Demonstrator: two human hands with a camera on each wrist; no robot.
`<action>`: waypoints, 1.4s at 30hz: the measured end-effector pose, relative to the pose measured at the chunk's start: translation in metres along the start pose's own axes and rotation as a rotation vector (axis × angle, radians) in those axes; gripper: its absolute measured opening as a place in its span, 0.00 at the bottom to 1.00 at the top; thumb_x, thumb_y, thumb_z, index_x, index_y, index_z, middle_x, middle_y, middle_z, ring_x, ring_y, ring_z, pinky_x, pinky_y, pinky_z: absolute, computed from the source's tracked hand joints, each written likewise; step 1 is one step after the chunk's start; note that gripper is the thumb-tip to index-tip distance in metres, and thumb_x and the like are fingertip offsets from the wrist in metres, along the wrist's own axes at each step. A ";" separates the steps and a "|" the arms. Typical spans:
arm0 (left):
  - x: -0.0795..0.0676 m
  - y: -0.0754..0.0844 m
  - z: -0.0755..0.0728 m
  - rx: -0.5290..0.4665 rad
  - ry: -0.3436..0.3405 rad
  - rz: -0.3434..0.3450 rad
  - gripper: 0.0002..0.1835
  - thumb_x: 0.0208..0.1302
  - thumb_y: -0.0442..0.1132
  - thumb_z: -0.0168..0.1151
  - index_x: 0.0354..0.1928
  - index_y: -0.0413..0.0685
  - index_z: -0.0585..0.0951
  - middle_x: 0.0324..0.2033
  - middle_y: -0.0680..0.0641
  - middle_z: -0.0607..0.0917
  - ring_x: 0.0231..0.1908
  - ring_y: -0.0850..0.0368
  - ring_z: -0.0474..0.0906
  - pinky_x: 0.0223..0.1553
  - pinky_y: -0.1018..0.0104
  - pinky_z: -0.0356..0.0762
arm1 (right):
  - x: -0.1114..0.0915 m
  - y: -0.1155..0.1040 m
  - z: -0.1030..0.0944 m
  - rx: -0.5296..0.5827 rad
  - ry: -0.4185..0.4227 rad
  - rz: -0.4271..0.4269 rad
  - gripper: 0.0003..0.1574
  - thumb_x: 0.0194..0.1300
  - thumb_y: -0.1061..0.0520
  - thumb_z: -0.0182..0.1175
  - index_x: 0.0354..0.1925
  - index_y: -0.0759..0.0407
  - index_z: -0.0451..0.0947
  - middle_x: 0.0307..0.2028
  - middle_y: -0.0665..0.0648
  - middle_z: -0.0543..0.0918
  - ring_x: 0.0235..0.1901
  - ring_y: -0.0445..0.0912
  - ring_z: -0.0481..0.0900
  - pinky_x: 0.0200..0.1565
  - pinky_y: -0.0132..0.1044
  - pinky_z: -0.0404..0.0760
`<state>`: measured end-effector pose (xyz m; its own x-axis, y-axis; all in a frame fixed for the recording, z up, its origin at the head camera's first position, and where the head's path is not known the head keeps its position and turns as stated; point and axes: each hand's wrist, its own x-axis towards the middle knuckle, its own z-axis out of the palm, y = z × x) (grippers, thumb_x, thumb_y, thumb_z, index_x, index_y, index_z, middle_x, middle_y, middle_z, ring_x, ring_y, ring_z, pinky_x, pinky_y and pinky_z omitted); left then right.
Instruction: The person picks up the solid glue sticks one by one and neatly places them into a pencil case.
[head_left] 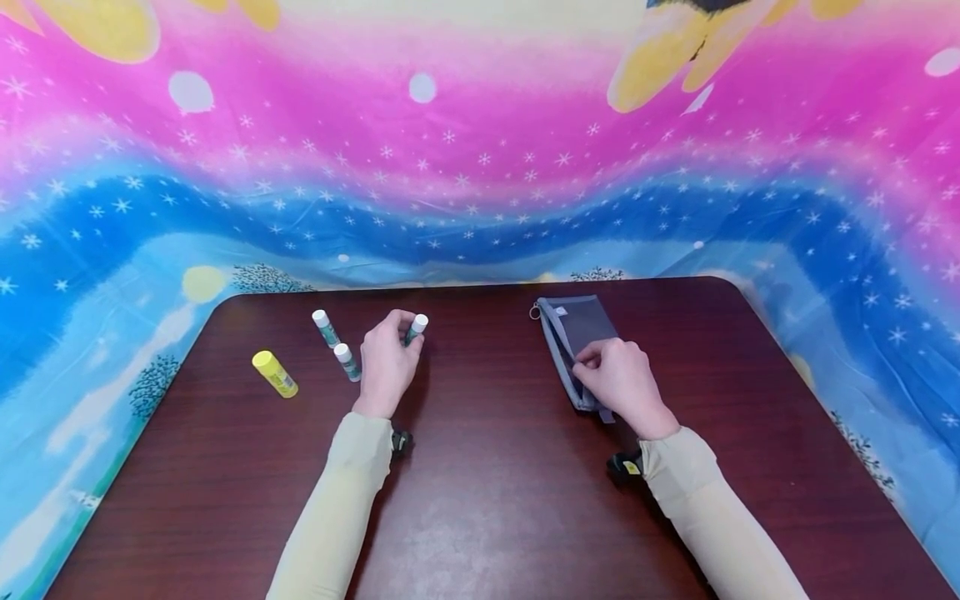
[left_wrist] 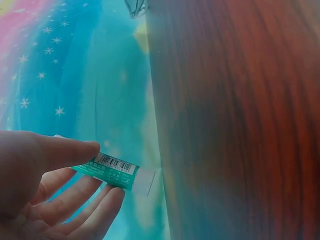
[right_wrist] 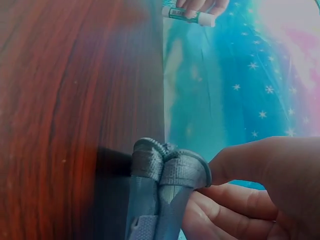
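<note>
My left hand [head_left: 388,360] grips a green glue stick [left_wrist: 114,171] with a white cap, thumb on one side and fingers on the other. In the left wrist view its printed barcode faces the camera. On the right, a grey zippered pouch [head_left: 588,323] lies on the table with its zip edge parted. My right hand [head_left: 621,377] pinches the pouch's edge between thumb and fingers. Close to the left hand stand two more green glue sticks [head_left: 348,363] with white caps. Farther left stands a larger yellow glue stick [head_left: 277,377].
The dark reddish wooden table [head_left: 480,500] has rounded far corners. Behind it and along its sides hangs a colourful patterned cloth [head_left: 480,200]. A small ring [head_left: 535,312] hangs at the pouch's far end.
</note>
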<state>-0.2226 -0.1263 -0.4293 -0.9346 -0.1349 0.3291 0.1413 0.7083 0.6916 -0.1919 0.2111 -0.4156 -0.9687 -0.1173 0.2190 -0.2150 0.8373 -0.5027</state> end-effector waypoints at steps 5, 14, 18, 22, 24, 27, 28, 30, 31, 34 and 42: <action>-0.003 0.001 0.001 -0.035 0.018 0.019 0.16 0.61 0.32 0.74 0.51 0.42 0.83 0.42 0.43 0.88 0.42 0.47 0.85 0.48 0.51 0.81 | 0.003 -0.001 0.000 0.032 0.003 0.012 0.05 0.62 0.59 0.68 0.35 0.59 0.90 0.26 0.51 0.86 0.24 0.43 0.82 0.28 0.42 0.80; -0.005 0.004 0.002 -0.085 0.035 0.051 0.16 0.61 0.35 0.75 0.51 0.43 0.85 0.40 0.45 0.89 0.40 0.50 0.87 0.48 0.54 0.82 | 0.005 -0.005 0.001 0.120 0.003 0.032 0.05 0.63 0.59 0.68 0.36 0.58 0.90 0.27 0.52 0.88 0.26 0.44 0.84 0.31 0.43 0.81; -0.006 0.006 0.002 -0.096 0.030 0.054 0.17 0.61 0.37 0.75 0.52 0.43 0.86 0.40 0.45 0.89 0.41 0.50 0.87 0.48 0.55 0.82 | 0.005 -0.006 0.001 0.192 -0.037 0.057 0.05 0.64 0.60 0.68 0.37 0.59 0.90 0.27 0.52 0.88 0.23 0.43 0.84 0.31 0.41 0.83; -0.008 0.006 0.002 -0.105 0.025 0.054 0.18 0.61 0.37 0.75 0.53 0.43 0.86 0.40 0.45 0.89 0.41 0.49 0.87 0.48 0.55 0.82 | 0.006 -0.010 -0.001 0.256 -0.073 0.073 0.06 0.65 0.60 0.67 0.38 0.61 0.89 0.26 0.52 0.88 0.22 0.42 0.85 0.32 0.42 0.86; -0.008 0.006 0.002 -0.127 0.020 0.050 0.18 0.61 0.37 0.76 0.53 0.43 0.86 0.40 0.45 0.89 0.41 0.49 0.88 0.47 0.56 0.83 | 0.007 -0.012 -0.001 0.276 -0.078 0.084 0.06 0.65 0.60 0.67 0.38 0.61 0.89 0.26 0.52 0.88 0.22 0.43 0.85 0.33 0.42 0.86; -0.007 0.007 0.001 -0.180 0.007 0.038 0.18 0.61 0.37 0.76 0.52 0.43 0.86 0.40 0.45 0.89 0.40 0.51 0.88 0.45 0.58 0.85 | 0.010 -0.016 -0.001 0.310 -0.091 0.099 0.05 0.65 0.59 0.67 0.37 0.60 0.88 0.25 0.52 0.87 0.22 0.44 0.86 0.34 0.42 0.86; -0.007 0.008 0.001 -0.201 0.000 0.033 0.18 0.61 0.37 0.76 0.52 0.43 0.86 0.40 0.45 0.89 0.39 0.51 0.88 0.44 0.59 0.85 | 0.011 -0.017 0.000 0.325 -0.095 0.108 0.05 0.65 0.59 0.68 0.36 0.59 0.88 0.25 0.52 0.87 0.22 0.44 0.86 0.34 0.41 0.86; -0.007 0.008 0.002 -0.236 -0.010 0.027 0.17 0.60 0.37 0.76 0.51 0.42 0.86 0.40 0.45 0.89 0.39 0.52 0.88 0.43 0.60 0.86 | 0.012 -0.019 0.001 0.354 -0.106 0.125 0.05 0.65 0.58 0.68 0.36 0.59 0.88 0.25 0.52 0.87 0.23 0.45 0.86 0.34 0.40 0.87; -0.007 0.009 0.002 -0.246 -0.013 0.025 0.17 0.60 0.37 0.76 0.51 0.42 0.86 0.40 0.45 0.89 0.38 0.52 0.88 0.43 0.61 0.86 | 0.013 -0.019 0.002 0.370 -0.112 0.131 0.05 0.65 0.58 0.68 0.36 0.59 0.88 0.25 0.52 0.87 0.23 0.45 0.87 0.34 0.39 0.87; -0.007 0.009 0.002 -0.263 -0.018 0.021 0.17 0.60 0.36 0.76 0.50 0.41 0.87 0.39 0.45 0.89 0.38 0.52 0.88 0.42 0.62 0.86 | 0.014 -0.020 0.002 0.419 -0.129 0.149 0.06 0.65 0.58 0.68 0.35 0.60 0.88 0.25 0.53 0.88 0.24 0.47 0.87 0.34 0.39 0.87; -0.007 0.011 0.004 -0.259 -0.035 0.017 0.17 0.60 0.37 0.77 0.51 0.42 0.87 0.38 0.45 0.89 0.37 0.54 0.88 0.41 0.63 0.86 | 0.016 -0.024 0.003 0.514 -0.172 0.188 0.07 0.66 0.58 0.68 0.36 0.61 0.88 0.29 0.56 0.89 0.27 0.50 0.88 0.36 0.40 0.87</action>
<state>-0.2159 -0.1146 -0.4271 -0.9416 -0.0972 0.3224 0.2315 0.5086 0.8293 -0.2028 0.1877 -0.4021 -0.9931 -0.1130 -0.0314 -0.0283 0.4904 -0.8710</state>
